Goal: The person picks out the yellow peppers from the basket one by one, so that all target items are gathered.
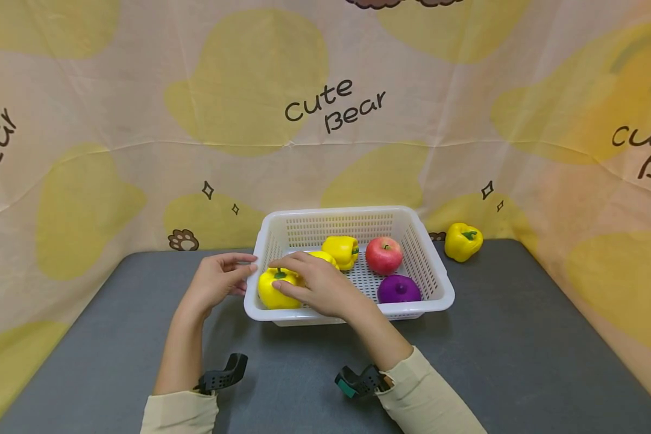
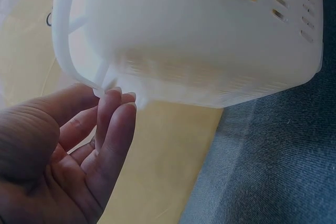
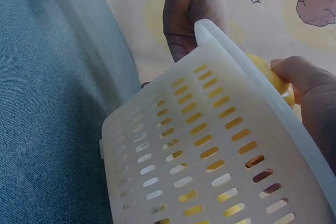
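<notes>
A white plastic basket (image 1: 438, 301) with slotted walls stands on the table. At its left rim is my left hand (image 1: 214, 282), thumb and fingertips pinching the edge, as the left wrist view shows close up. My right hand (image 1: 328, 290) reaches over the front rim and grips a yellow bell pepper (image 1: 269, 295) in the front left corner, thumb on its near side. Behind that hand lies another yellow pepper (image 1: 325, 258), partly hidden. A third yellow pepper (image 1: 340, 252), a red apple (image 1: 383, 255) and a purple round vegetable (image 1: 399, 289) also lie inside.
One more yellow bell pepper (image 1: 463, 242) sits on the grey table (image 1: 499, 337), right of the basket near the back edge. A printed cloth (image 1: 239, 90) hangs behind the table. Each wrist wears a black strap device (image 1: 225, 375).
</notes>
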Action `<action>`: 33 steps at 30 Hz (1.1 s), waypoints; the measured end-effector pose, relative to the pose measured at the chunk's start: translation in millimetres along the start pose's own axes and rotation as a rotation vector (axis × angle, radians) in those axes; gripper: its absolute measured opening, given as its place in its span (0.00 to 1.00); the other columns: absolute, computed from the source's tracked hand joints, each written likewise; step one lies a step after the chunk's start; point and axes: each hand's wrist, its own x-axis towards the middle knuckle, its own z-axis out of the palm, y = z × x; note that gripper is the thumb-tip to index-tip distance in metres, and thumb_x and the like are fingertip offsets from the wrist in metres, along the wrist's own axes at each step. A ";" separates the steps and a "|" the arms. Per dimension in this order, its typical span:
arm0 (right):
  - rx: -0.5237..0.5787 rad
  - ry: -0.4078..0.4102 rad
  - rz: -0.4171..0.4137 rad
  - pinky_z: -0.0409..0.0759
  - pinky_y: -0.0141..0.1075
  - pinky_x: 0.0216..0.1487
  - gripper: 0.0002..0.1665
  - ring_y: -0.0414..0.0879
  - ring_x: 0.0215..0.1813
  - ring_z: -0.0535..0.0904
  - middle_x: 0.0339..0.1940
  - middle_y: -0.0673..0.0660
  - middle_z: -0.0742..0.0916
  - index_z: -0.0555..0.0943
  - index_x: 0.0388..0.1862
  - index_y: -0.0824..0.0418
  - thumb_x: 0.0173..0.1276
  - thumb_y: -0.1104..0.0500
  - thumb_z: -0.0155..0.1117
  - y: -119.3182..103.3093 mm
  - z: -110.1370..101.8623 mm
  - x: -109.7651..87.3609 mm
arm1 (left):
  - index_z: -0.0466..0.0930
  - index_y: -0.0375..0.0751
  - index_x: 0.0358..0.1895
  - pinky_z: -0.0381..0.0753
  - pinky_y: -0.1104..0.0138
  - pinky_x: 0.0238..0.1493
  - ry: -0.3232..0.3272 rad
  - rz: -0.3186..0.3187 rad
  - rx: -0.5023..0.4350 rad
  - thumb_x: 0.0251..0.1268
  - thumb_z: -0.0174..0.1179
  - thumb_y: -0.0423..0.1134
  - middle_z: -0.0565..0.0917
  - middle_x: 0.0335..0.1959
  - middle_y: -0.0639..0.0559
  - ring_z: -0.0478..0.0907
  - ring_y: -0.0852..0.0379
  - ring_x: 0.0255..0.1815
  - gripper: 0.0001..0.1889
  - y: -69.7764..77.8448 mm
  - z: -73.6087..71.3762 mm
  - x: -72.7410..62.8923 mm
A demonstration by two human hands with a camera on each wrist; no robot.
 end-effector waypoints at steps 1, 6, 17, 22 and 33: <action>0.002 0.003 -0.003 0.74 0.53 0.71 0.27 0.49 0.72 0.74 0.72 0.49 0.78 0.76 0.69 0.41 0.74 0.40 0.58 0.1 0.2 -0.1 | 0.78 0.34 0.64 0.89 0.58 0.39 0.000 -0.001 0.003 0.71 0.63 0.45 0.89 0.44 0.44 0.84 0.58 0.27 0.24 0.2 0.1 0.0; 0.013 0.049 -0.026 0.75 0.50 0.70 0.25 0.48 0.70 0.75 0.70 0.50 0.79 0.77 0.68 0.42 0.74 0.42 0.59 1.0 0.1 -1.0 | 0.79 0.35 0.64 0.89 0.59 0.39 0.007 -0.008 0.020 0.72 0.63 0.45 0.89 0.45 0.42 0.84 0.58 0.27 0.24 -0.1 0.5 0.9; -0.005 0.174 -0.041 0.81 0.45 0.64 0.26 0.47 0.67 0.77 0.67 0.50 0.81 0.78 0.68 0.45 0.72 0.44 0.63 -4.9 -25.4 -11.0 | 0.78 0.34 0.64 0.89 0.59 0.39 0.011 -0.006 0.025 0.71 0.64 0.45 0.88 0.46 0.41 0.84 0.58 0.27 0.24 -1.5 1.2 2.7; -0.039 0.214 -0.048 0.82 0.43 0.63 0.27 0.48 0.67 0.78 0.67 0.49 0.81 0.77 0.68 0.45 0.71 0.45 0.65 -9.8 -43.5 -18.2 | 0.79 0.34 0.64 0.89 0.59 0.39 0.006 -0.006 0.010 0.71 0.64 0.45 0.89 0.45 0.43 0.84 0.58 0.27 0.24 -0.9 1.3 2.8; -0.069 0.354 -0.105 0.84 0.42 0.60 0.26 0.47 0.66 0.79 0.66 0.49 0.81 0.79 0.67 0.47 0.71 0.48 0.67 -16.6 -78.9 -48.3 | 0.79 0.34 0.63 0.89 0.55 0.41 -0.013 -0.010 -0.023 0.70 0.65 0.46 0.89 0.40 0.50 0.85 0.59 0.28 0.24 -6.2 0.1 5.7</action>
